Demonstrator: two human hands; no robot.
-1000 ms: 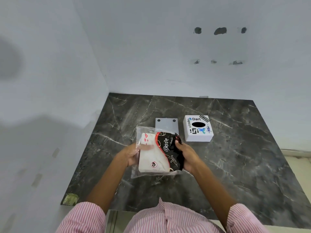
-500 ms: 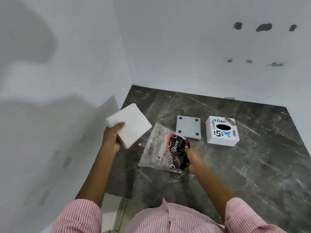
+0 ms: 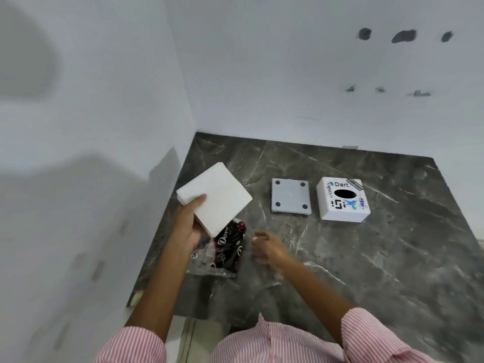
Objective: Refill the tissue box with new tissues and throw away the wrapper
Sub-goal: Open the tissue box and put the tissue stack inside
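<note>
**Tissues in the left grip, wrapper lying on the surface**

The dark marbled surface (image 3: 366, 258) fills the corner between two white walls (image 3: 262, 61). The left hand (image 3: 187, 224) is clenched around the near corner of a white stack of tissues (image 3: 216, 196), thumb on top, holding it tilted above the surface. Directly under that grip and slightly to its right lies the wrapper (image 3: 226, 247), clear plastic with a black printed panel, flat on the surface and free of both hands. The right hand (image 3: 265, 248) is just right of the wrapper, blurred, its fingers loosely curled and grasping nothing. Well beyond the right hand and to its right stands the white tissue box (image 3: 343, 199), its oval opening facing up. Between the box and the left grip lies the grey base (image 3: 290, 196), its four dark feet upward.
</note>
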